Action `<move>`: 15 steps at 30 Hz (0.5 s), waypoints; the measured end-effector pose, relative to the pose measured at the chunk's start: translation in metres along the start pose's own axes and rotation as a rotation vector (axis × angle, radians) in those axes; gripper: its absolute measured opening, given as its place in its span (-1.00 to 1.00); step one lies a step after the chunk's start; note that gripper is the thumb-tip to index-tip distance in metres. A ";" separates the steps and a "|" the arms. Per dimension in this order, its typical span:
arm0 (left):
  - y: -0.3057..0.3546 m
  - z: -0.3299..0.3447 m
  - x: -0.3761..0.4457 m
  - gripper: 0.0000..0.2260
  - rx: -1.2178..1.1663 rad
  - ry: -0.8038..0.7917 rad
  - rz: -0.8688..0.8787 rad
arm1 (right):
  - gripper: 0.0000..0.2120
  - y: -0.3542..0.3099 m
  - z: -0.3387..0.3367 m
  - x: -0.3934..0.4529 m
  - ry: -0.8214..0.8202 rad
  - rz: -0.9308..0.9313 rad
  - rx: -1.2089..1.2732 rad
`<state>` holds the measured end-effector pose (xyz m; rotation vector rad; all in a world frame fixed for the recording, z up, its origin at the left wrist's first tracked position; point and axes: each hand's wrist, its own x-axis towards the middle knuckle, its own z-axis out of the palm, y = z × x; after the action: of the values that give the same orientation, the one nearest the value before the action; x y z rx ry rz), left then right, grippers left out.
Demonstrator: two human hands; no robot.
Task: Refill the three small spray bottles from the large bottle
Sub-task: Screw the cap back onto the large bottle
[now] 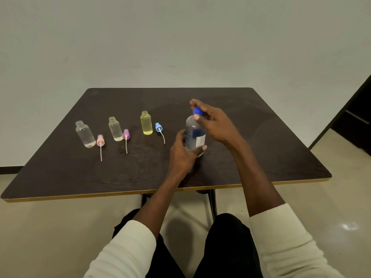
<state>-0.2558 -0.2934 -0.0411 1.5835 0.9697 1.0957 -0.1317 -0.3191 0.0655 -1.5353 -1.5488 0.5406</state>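
Left hand (183, 152) gripping large bottle (194, 135), right hand (210, 122) seemingly pinching blue cap (196, 111)

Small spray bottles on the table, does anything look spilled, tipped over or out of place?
Nothing stands out. The three small bottles stand upright and open on the table, each with its spray top lying beside it, as refilling needs. No spill shows. The large bottle is upright, held by the left hand, right hand on its blue cap.

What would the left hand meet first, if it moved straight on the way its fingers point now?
The left hand already holds the large bottle, so the bottle itself; beyond it, only bare table, though depth is unclear.
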 end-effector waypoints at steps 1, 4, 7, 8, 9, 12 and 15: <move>-0.001 0.000 0.000 -0.35 0.000 0.000 0.001 | -0.58 0.001 -0.003 -0.001 -0.006 -0.003 0.018; -0.002 0.000 0.001 -0.33 0.009 -0.010 0.002 | -0.69 0.004 -0.003 -0.001 0.128 -0.030 0.067; -0.001 -0.001 0.002 -0.33 0.010 -0.007 0.002 | -0.74 0.003 0.007 -0.002 0.262 -0.002 0.126; 0.000 -0.001 0.002 -0.34 0.007 -0.004 0.003 | -0.71 0.001 0.009 -0.001 0.264 -0.016 0.091; 0.001 -0.001 0.002 -0.35 0.001 -0.005 0.004 | -0.67 0.000 0.010 -0.002 0.232 -0.025 0.048; 0.001 -0.001 0.000 -0.37 -0.013 0.002 0.009 | -0.53 -0.002 0.007 -0.003 0.085 0.026 0.061; -0.001 -0.002 0.001 -0.37 -0.005 0.015 0.013 | -0.61 0.000 0.005 -0.002 0.109 -0.017 0.073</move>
<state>-0.2572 -0.2915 -0.0417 1.5816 0.9668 1.1201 -0.1361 -0.3200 0.0616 -1.4711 -1.4427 0.4900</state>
